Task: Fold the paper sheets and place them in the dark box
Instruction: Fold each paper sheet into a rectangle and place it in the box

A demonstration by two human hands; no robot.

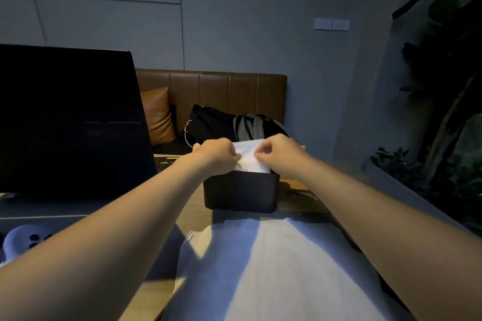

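No legible text, label, brand or number anywhere on any surface in view.

Wooden table (194, 206), lower centre of frame: bore a dark box (240, 194) at centre, white paper sheets (273, 268) below it, an open laptop (70, 122) at left.

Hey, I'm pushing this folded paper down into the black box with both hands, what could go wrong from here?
1. The folded white paper sheet stands well above the rim of the dark rectangular box, so it may crumple or spring back out.
2. Both the left hand and right hand press from above; the light box could tip or slide on the wooden table.
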